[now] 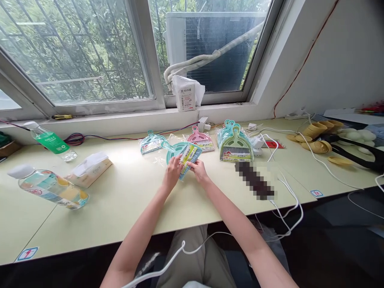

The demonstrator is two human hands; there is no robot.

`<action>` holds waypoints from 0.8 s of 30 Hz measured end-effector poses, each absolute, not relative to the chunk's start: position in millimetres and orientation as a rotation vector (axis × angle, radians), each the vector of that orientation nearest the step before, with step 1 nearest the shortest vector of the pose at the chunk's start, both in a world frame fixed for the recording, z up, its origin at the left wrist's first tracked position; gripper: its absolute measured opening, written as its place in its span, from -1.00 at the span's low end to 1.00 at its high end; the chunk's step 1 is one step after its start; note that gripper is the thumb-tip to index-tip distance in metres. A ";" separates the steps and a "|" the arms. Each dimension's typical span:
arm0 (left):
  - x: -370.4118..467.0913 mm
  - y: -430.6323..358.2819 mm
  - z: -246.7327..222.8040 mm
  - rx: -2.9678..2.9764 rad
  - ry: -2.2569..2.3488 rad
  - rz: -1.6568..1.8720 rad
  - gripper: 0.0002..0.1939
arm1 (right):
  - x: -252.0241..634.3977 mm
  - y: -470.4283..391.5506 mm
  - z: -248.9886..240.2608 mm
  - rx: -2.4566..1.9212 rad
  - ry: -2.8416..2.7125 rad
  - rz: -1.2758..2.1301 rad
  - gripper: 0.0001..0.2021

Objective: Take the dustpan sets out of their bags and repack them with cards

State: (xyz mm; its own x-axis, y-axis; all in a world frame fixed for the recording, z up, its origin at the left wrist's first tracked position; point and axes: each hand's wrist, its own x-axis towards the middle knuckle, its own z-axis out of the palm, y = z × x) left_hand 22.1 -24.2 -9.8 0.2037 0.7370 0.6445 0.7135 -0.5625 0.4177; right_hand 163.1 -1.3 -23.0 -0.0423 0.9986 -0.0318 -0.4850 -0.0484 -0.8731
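Note:
My left hand [172, 173] and my right hand [198, 170] both grip a teal mini dustpan-and-brush set [183, 154] with a yellow and white label, held just above the pale green table [126, 196]. Behind it lie another teal set in clear wrap [151, 142] and a pink set [200, 139]. To the right is a stack of green and teal dustpan sets [235, 143].
Two plastic bottles [51, 187] [51, 141] and a tissue box [90, 168] stand at the left. White cables [288, 188] trail over the table's front edge at the right. Yellow round pieces [318, 138] and black straps [357, 150] lie at the far right. A white packet [186, 94] leans on the window sill.

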 end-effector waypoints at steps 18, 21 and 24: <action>28.0 -17.6 -4.6 0.860 1.117 1.687 -0.19 | 159.9 -3.4 -19.9 -0.659 -0.687 1.472 -0.70; 39.6 -20.9 -8.2 0.779 0.932 1.422 -0.41 | 160.9 -2.2 -21.8 -0.668 -0.650 1.427 -0.69; 52.2 -27.1 -10.8 0.777 0.807 1.189 -0.49 | 168.0 1.8 -22.0 -0.657 -0.589 1.373 -0.70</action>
